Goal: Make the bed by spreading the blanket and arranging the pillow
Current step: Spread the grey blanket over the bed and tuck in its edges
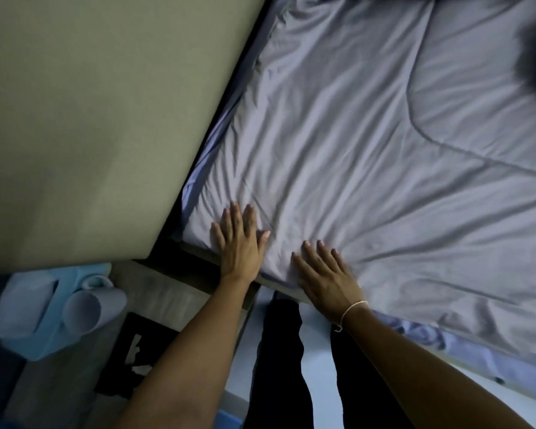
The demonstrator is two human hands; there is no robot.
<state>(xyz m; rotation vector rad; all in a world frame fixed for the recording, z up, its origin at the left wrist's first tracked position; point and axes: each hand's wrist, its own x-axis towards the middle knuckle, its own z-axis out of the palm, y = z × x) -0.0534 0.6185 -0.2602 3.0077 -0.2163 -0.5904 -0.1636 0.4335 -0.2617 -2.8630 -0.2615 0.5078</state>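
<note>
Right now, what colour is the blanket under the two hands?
Plain grey-lavender, no pattern; the blanket shows best in the head view.

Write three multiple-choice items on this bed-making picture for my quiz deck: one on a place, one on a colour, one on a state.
1. Where do both hands rest?
A. on the blanket near the bed's corner
B. on the wall
C. on the floor

2. What colour is the blanket?
A. red
B. grey
C. green

3. How is the left hand?
A. clenched in a fist
B. flat with straight fingers
C. pinching a pillow

Answers:
1 A, the left hand and right hand lie on the blanket by the corner.
2 B, the fabric reads grey.
3 B, its fingers lie straight on the cloth.
</note>
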